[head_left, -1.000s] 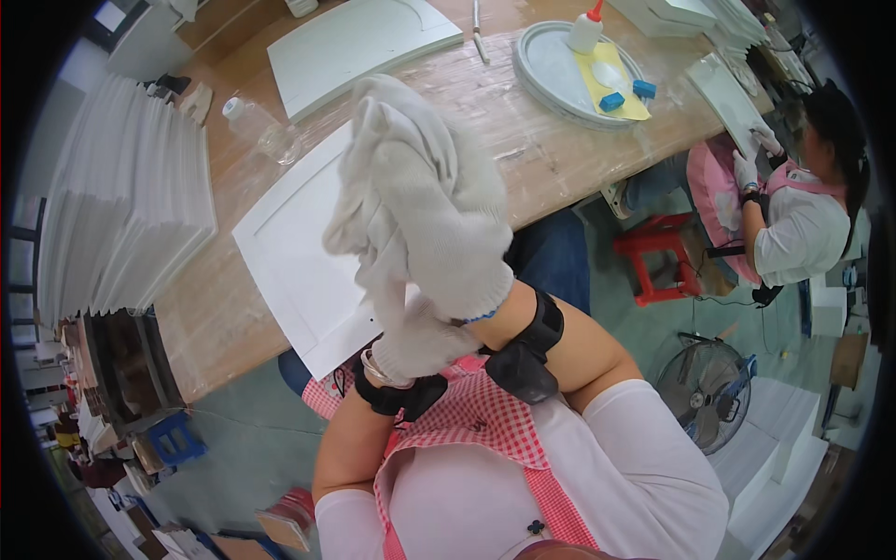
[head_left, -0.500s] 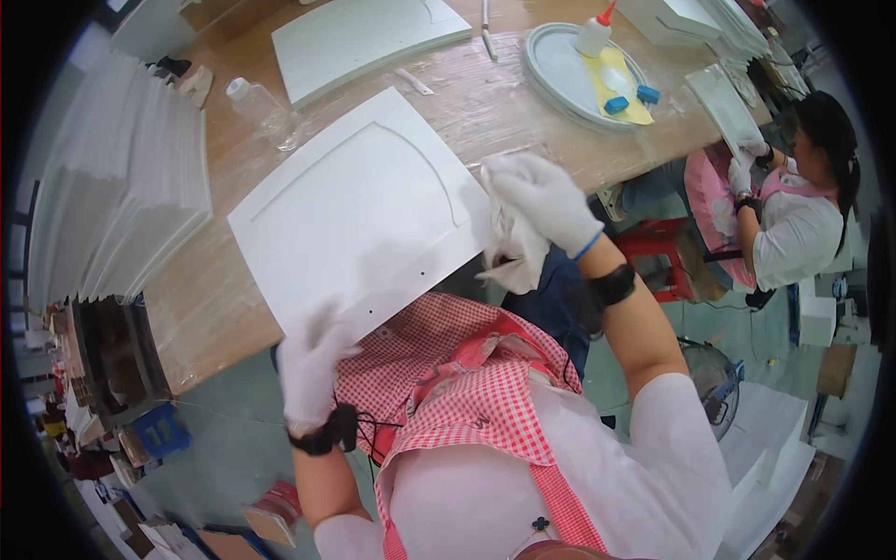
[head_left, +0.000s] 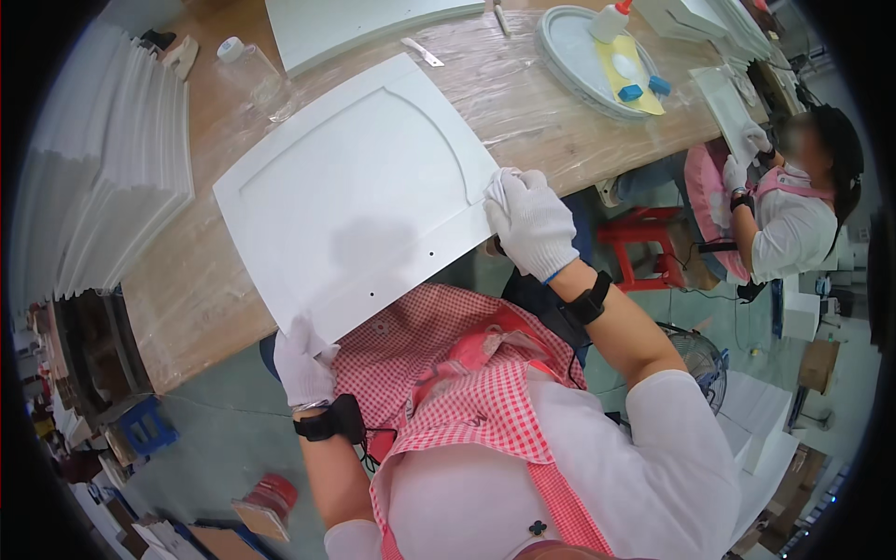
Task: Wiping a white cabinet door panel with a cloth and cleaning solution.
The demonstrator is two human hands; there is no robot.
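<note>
White cabinet-door panel [head_left: 359, 201], with a raised arched frame, lies tilted across the near edge of a long wooden worktop [head_left: 201, 294] wrapped in clear film, its lower corner jutting past the edge over the lap of a person in a red-checked apron [head_left: 467, 392]. Seen from the head camera, the left hand [head_left: 303, 359], in a white glove, is closed on the panel's lower corner below the worktop edge, fingers curled around the board. The right hand [head_left: 532, 224], also gloved, presses a small white cloth [head_left: 499, 187] against the panel's right edge, fingers folded over the cloth; both wrists wear black bands.

Toward the far edge of the worktop a second white panel [head_left: 364, 28] lies flat, with a clear plastic bottle [head_left: 250, 67] on its side just to the left of it. At the far right corner an oval grey tray [head_left: 583, 65] carries a glue bottle [head_left: 611, 21], a yellow cloth [head_left: 630, 79] and two blue caps [head_left: 644, 91]. Along the worktop's left end a tall stack of white panels [head_left: 103, 177] stands on edge. Beyond the right end, a second person [head_left: 789, 219] in white gloves sits handling another white piece, near a red stool [head_left: 639, 238] and a floor fan [head_left: 695, 355].
</note>
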